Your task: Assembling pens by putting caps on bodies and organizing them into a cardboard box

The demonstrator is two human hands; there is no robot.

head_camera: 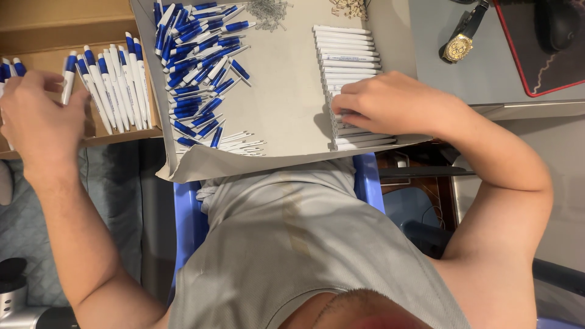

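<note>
White pen barrels point(350, 73), stacked side by side in a neat row on the right part of a grey cardboard sheet point(286, 91), lower end of the row under the right hand point(390, 103). Fingers curled down and pressed onto the barrels near the bottom of the stack, fingertips hidden; cannot tell whether one barrel is pinched or only touched. Left hand point(39, 119) out over a brown cardboard box point(61, 36), fingers loosely spread, tips at a finished blue-and-white pen point(68, 76); grip on it not clear. More finished pens point(116, 82) lying in a row in the same box, just beside that hand. In the middle of the sheet, a loose heap of blue pen parts point(198, 67), with a few thin white pieces point(241, 143) near the sheet's front edge. At the far edge, a small pile of metal springs point(268, 12). Well off to the right, on the grey table point(439, 36), a gold wristwatch point(458, 45) and a black mouse point(557, 24) on a red-edged mat point(536, 67).
</note>
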